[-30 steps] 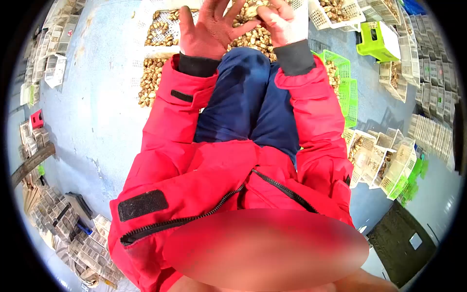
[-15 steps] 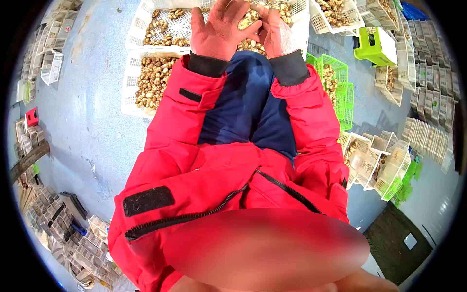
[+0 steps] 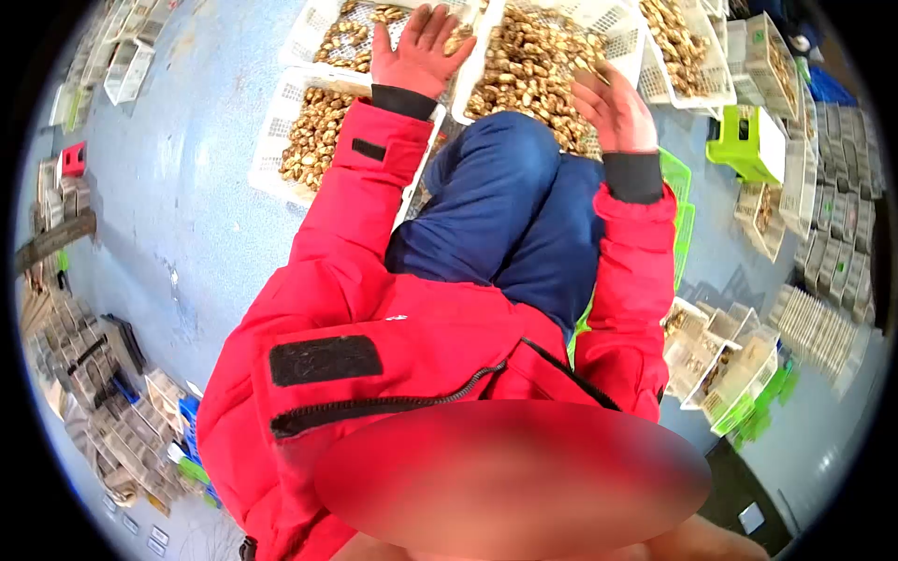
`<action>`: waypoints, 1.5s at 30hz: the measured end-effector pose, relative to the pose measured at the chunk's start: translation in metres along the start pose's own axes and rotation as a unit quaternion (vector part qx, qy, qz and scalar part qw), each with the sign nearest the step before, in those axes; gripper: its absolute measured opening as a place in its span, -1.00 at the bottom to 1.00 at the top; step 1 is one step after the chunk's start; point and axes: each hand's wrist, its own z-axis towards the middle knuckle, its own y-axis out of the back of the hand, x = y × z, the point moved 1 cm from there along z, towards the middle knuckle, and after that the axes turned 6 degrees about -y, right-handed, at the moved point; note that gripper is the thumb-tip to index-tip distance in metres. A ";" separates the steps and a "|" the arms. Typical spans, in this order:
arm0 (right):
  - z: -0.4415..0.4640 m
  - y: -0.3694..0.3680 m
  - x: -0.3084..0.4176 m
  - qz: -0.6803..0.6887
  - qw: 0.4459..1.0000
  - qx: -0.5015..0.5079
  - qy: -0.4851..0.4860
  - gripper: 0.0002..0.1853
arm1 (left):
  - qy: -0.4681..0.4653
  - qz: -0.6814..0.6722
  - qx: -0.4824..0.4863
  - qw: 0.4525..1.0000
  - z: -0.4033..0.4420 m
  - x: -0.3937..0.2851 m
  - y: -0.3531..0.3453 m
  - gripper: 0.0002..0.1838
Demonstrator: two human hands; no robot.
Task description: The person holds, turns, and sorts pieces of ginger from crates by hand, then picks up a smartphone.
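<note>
My left hand [image 3: 418, 58] is raised over the white crate at the upper left [image 3: 297, 39], its fingers spread. A brown-and-cream piece [image 3: 457, 39] shows beside its fingers; whether it touches them is unclear. Over the right side of the middle white crate [image 3: 630, 42], my right hand [image 3: 616, 105] has its fingers apart and slightly curled. A small dark edge shows at its fingertips, too small to name. Many brown-and-cream pieces [image 3: 531, 67] fill the middle crate. More pieces [image 3: 316, 136] lie in the lower left crate [image 3: 267, 140].
My knees [image 3: 510, 154] are against the near side of the middle crate. Another filled white crate [image 3: 716, 79], a green stool [image 3: 744, 145] and green baskets [image 3: 683, 238] are on the right. Stacked crates [image 3: 136, 439] stand at the lower left.
My hands have moved apart, the right one going right and down. The view has shifted, showing more of the middle crate and its pieces.
</note>
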 end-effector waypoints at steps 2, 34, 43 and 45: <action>-0.010 0.027 -0.005 0.003 1.000 -0.016 0.023 -0.48 | -0.047 0.088 -0.042 0.994 0.021 -0.018 0.056 -0.25; 0.083 0.088 -0.033 0.097 0.974 -0.164 0.126 -0.60 | 0.042 0.273 0.310 0.910 -0.090 0.115 -0.106 -0.65; -0.030 0.203 0.064 0.132 0.919 -0.313 0.200 -0.63 | 0.077 0.603 0.126 0.784 -0.183 -0.096 0.128 -0.54; -0.042 0.212 0.057 0.094 0.939 -0.282 0.172 -0.54 | 0.077 0.665 0.094 0.737 -0.238 -0.127 0.172 -0.55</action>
